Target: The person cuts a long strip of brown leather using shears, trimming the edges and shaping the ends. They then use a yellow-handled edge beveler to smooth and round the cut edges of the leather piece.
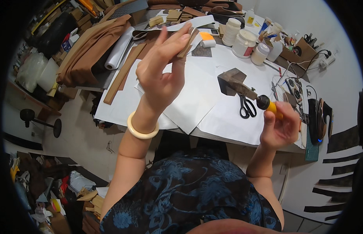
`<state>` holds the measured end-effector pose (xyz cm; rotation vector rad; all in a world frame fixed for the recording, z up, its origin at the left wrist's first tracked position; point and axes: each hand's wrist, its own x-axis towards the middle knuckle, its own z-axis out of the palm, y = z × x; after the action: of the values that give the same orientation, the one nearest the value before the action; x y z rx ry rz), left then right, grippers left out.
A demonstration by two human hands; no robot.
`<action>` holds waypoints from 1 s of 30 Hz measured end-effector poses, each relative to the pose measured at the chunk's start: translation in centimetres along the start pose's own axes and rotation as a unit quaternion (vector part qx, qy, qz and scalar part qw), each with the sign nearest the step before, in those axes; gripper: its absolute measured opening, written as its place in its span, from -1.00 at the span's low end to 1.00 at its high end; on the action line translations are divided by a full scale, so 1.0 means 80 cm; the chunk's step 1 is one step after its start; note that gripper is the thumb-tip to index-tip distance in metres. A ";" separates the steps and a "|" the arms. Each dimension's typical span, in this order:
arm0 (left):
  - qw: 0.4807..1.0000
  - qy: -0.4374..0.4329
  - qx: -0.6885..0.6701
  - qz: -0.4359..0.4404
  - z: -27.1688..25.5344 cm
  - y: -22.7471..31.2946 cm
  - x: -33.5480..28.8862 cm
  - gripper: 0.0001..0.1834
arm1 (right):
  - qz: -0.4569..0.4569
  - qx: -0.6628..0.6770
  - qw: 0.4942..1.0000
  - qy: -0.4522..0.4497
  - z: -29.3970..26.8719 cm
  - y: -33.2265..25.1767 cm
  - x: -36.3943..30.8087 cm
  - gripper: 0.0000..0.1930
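Raised over the table's middle, my left hand (162, 70) pinches a small brown leather piece (187, 45) between thumb and fingers. A cream bangle (142, 125) circles that wrist. On the right, my right hand (281, 126) is closed round the yellow handle of a soldering iron (244, 89), which has a black collar and a thick, worn metal barrel. The barrel points away to the left, above a dark angular piece (228, 86). Black-handled scissors (247, 107) lie just beyond that hand, their blades partly hidden by the iron. The two hands are well apart.
White sheets (189, 103) cover the table. Brown strips (124, 76), a white roll (119, 48) and draped brown leather (93, 50) lie left. White jars (244, 43) and bottles stand at the back right, near cables (302, 70). A fan (29, 116) stands beyond the left edge.
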<state>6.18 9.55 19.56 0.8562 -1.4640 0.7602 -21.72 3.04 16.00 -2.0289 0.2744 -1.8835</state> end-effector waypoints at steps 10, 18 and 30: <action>0.997 0.045 -0.019 -0.051 0.034 0.003 -0.011 -0.71 | -0.089 -0.175 0.979 -0.053 0.020 -0.034 0.008 -0.54; 0.997 0.022 -0.038 -0.070 0.050 0.017 -0.024 -0.56 | -0.080 -0.200 0.975 -0.048 0.013 -0.038 0.008 -0.59; 0.999 0.034 -0.014 -0.031 0.062 0.021 -0.031 -0.56 | -0.053 -0.186 0.980 -0.046 -0.002 -0.040 0.006 -0.63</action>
<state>2.20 6.33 16.81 0.8422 -1.3791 0.7146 -22.12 5.73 17.69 -2.4089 0.5401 -1.9081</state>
